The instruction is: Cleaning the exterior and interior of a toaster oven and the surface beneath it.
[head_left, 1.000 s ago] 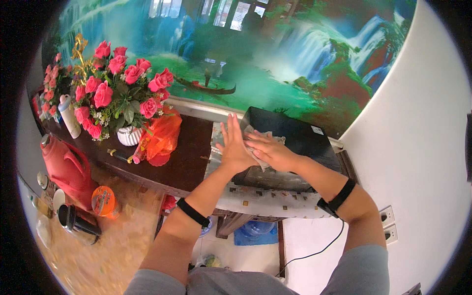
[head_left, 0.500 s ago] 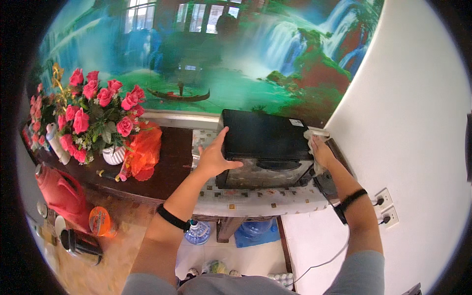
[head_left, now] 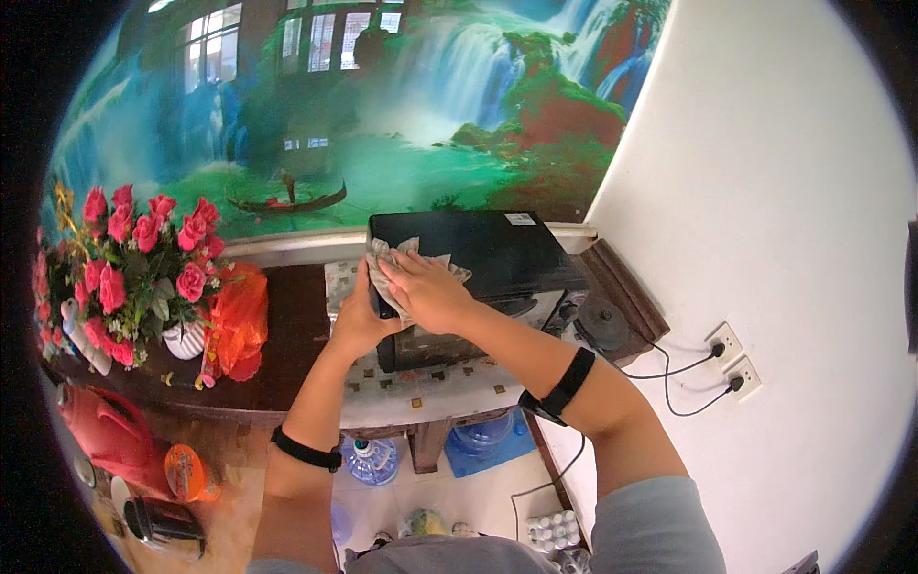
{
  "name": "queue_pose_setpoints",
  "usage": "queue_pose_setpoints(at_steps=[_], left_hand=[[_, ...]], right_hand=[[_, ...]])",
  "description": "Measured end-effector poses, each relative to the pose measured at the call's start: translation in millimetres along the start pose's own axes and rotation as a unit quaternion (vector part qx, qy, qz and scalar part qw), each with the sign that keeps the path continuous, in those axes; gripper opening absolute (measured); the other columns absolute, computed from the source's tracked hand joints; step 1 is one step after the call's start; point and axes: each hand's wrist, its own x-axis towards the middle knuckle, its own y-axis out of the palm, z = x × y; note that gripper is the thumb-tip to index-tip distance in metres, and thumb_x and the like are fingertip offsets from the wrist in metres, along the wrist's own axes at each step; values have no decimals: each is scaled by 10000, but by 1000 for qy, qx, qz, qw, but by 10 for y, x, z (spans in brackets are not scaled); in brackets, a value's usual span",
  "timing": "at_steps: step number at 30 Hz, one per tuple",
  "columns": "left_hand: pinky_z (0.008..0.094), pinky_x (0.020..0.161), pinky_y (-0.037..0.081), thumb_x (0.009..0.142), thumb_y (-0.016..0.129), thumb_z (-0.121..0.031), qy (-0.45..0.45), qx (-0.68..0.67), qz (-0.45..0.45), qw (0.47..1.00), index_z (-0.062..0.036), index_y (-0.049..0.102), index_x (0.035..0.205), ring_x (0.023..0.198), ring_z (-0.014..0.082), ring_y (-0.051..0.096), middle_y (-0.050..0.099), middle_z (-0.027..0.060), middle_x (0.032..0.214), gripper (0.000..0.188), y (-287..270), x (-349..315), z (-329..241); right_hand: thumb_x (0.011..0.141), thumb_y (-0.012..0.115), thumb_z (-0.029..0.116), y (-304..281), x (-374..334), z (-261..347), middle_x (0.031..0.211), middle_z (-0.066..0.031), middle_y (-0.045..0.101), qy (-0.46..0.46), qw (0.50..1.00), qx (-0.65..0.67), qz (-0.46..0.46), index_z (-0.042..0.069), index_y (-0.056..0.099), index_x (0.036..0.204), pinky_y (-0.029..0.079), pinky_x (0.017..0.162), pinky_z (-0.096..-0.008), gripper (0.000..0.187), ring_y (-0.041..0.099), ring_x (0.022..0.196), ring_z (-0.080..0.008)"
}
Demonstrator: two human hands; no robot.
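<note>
While near appliance (head_left: 469, 251), orange bag (head_left: 239, 320)

Nothing legible from where I stand. White label (head_left: 519, 219) on top of black box-shaped appliance (head_left: 488, 258), near rear right corner: print too small for me. Orange tub (head_left: 189, 473) carries markings, too blurred; can't make out words.
</note>
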Motion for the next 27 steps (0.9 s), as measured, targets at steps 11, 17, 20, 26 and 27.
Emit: queue_pose_setpoints(at_steps=[11, 17, 20, 26, 27], left_hand=[[398, 1051, 289, 682, 774, -216, 68, -15, 28, 997, -155, 363, 1348, 1341, 294, 266, 166, 107, 1498, 785, -34, -41, -136], [379, 1055, 278, 679, 771, -199, 70, 4, 16, 997, -156, 361, 1350, 1341, 283, 270, 176, 110, 1496, 787, -26, -70, -132], [369, 1058, 269, 680, 770, -200, 73, 3, 17, 997, -147, 359, 1351, 1344, 277, 266, 177, 121, 1494, 788, -18, -70, -80], [375, 1070, 235, 709, 751, -241, 64, 2, 19, 998, -137, 355, 1357, 1361, 277, 220, 165, 138, 1494, 766, -47, -80, -81], [379, 1072, 228, 740, 723, -278, 71, -6, 27, 997, -134, 352, 1358, 1364, 282, 207, 159, 135, 1496, 735, -49, -59, -63]], right_hand=[[869, 492, 151, -600, -1365, -1384, 1116, -176, 581, 216, 958, -72, -171, 32, 570, 1112, 432, 890, -421, 282, 546, 1041, -335], [921, 408, 153, -352, -1322, -1073, 1226, -176, 521, 262, 904, -124, -314, 22, 554, 1165, 351, 966, -437, 314, 468, 1136, -374], [918, 401, 109, -138, -1396, -796, 1318, -190, 435, 262, 891, -88, -360, 9, 503, 1220, 283, 1019, -444, 334, 371, 1234, -385], [928, 364, 25, 644, -1383, -301, 1425, -299, 191, 261, 855, 45, -447, -86, 298, 1337, 170, 1076, -448, 428, 203, 1322, -445], [930, 365, 31, 700, -1307, -194, 1423, -307, 186, 289, 837, 58, -461, -92, 296, 1334, 170, 1076, -446, 428, 189, 1324, -450]])
